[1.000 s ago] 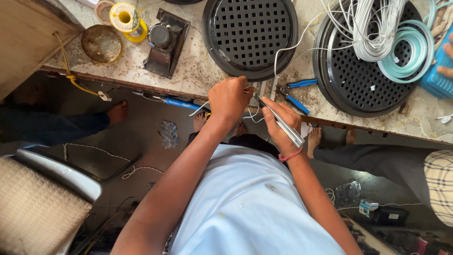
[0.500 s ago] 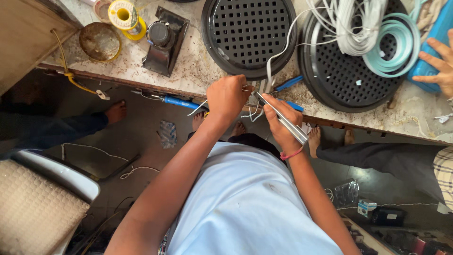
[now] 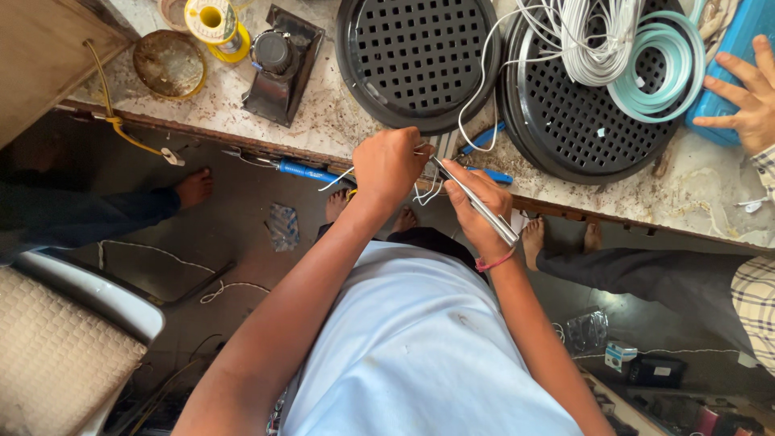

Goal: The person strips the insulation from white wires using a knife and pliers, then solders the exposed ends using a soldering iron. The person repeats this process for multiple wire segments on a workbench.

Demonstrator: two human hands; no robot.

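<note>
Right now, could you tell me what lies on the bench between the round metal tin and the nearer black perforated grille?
In the head view, a dark square part lies between the tin and grille.

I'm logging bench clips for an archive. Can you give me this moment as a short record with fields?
left hand: closed over thin white wires at the bench edge
right hand: holds a slim silver metal tool
bench: speckled stone worktop
near hands: blue-handled soldering iron; two round black perforated plastic grilles
other person: hand on a blue box
</note>
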